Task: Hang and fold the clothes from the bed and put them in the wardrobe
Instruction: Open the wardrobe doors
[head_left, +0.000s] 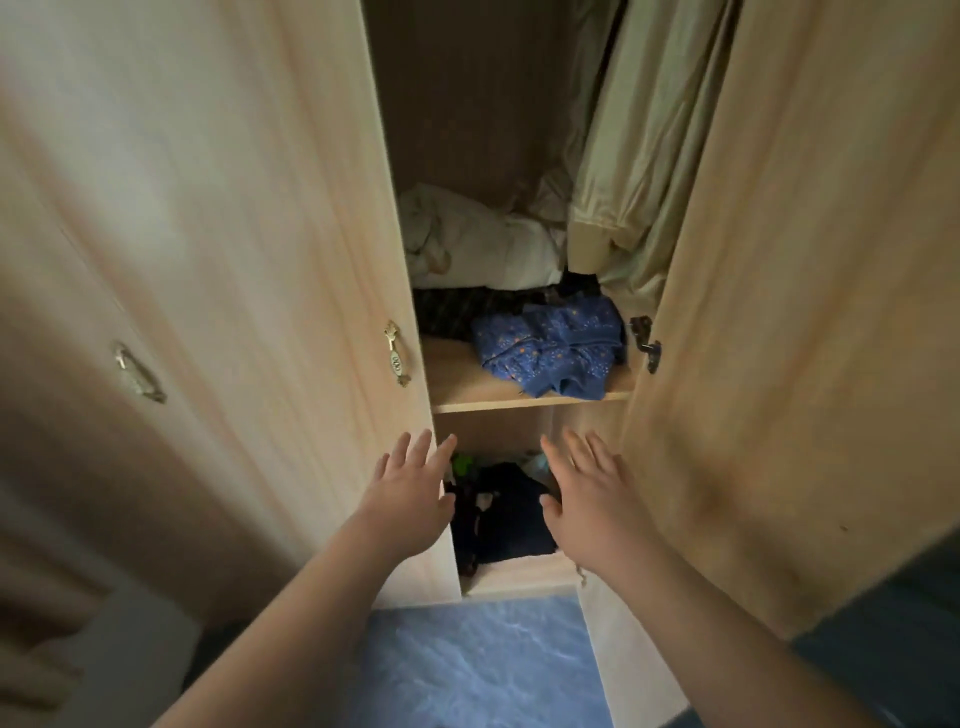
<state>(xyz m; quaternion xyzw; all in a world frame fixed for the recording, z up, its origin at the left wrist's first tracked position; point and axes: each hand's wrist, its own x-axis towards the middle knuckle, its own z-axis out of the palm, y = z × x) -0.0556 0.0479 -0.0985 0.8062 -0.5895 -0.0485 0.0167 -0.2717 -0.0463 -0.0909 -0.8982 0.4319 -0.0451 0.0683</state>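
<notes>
The light wooden wardrobe stands before me with its right door (779, 312) swung open. A folded blue patterned garment (550, 348) lies on the middle shelf (467, 389), in front of dark clothes and a white bundle (467, 244). Pale green garments (634, 156) hang at the upper right. Dark clothes (509, 514) fill the compartment below the shelf. My left hand (410, 493) is held flat with straight fingers at the edge of the left door (260, 260). My right hand (592, 493) is also flat with spread fingers, beside the open door. Neither hand holds anything.
The left door carries a brass handle (397, 353), and another brass handle (137, 374) sits on the door farther left. A metal hinge (647, 343) shows on the right door. Blue patterned floor (478, 670) lies at my feet.
</notes>
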